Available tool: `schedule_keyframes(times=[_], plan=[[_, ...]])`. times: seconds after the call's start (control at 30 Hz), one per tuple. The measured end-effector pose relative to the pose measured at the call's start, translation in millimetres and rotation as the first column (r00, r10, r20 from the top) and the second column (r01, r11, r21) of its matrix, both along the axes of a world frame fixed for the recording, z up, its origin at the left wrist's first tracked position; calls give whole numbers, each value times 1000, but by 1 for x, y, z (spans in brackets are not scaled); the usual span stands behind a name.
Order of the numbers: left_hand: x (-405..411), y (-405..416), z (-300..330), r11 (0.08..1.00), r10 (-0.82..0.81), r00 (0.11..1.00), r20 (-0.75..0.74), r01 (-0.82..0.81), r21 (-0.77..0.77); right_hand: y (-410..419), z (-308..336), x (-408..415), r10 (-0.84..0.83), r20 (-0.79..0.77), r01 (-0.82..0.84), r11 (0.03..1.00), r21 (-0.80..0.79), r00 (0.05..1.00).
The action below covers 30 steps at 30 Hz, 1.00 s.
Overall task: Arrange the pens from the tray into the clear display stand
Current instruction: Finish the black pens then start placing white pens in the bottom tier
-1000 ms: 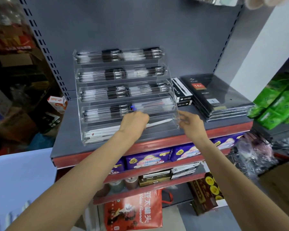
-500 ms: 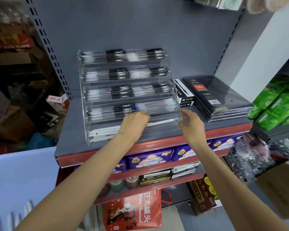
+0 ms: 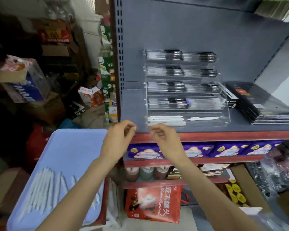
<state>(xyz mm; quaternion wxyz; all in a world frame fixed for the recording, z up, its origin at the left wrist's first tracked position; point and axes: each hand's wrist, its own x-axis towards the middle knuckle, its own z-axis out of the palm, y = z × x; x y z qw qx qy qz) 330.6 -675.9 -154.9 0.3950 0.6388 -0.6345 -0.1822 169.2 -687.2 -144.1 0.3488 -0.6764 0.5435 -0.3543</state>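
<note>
Your left hand (image 3: pixel 118 139) and right hand (image 3: pixel 163 139): two, fingers loosely curled, holding nothing. Clear display stand (image 3: pixel 223 104): one, five tiers, above-right of hands. Blue tray (image 3: pixel 70 147) with white pens (image 3: pixel 45 189), count blurred: below left hand.

I'm facing a grey metal shelving unit (image 3: pixel 198 30) with a flat back panel and a perforated upright (image 3: pixel 119 47) along its left edge. The shelves (image 3: pixel 223 136) have red front edges. A pale wall (image 3: pixel 284 67) stands at the right. Left of the unit, cardboard boxes (image 3: pixel 45 104) are piled in dim light. The floor (image 3: pixel 187 220) below looks light grey.
</note>
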Motion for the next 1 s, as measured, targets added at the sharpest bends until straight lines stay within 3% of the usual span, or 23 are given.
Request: schedule_keyframes(times=[0.13,0.23,0.3,0.43,0.53,0.63,0.7,0.9,1.0], plan=[[101,50,-42,986,94,995,-25,-89,138,38,-39,91,116,-17,-114,991,72,993],[167,86,-76,963,98,994,39,-105,247,65,-85,147,147,-41,-137,974,181,988],[201,104,-100,943,65,993,98,-93,318,79,-115,175,150,-167,-100,956,274,975],[235,120,-138,895,-174,958,229,57,443,99,-154,205,185,-445,-17,935,355,876],[243,121,-154,838,-393,852,347,176,517,103,-165,214,170,-625,48,947,317,762],[248,118,-165,800,-497,732,466,179,573,101,-168,220,156,-672,90,945,316,724],[249,117,-170,788,-519,698,493,167,593,100,-165,223,165,-672,134,920,369,722],[244,115,-170,784,-511,759,403,219,581,92,-163,219,193,-641,159,879,450,743],[236,111,-157,840,-392,901,184,270,471,91,-154,215,106,-501,148,885,441,859]])
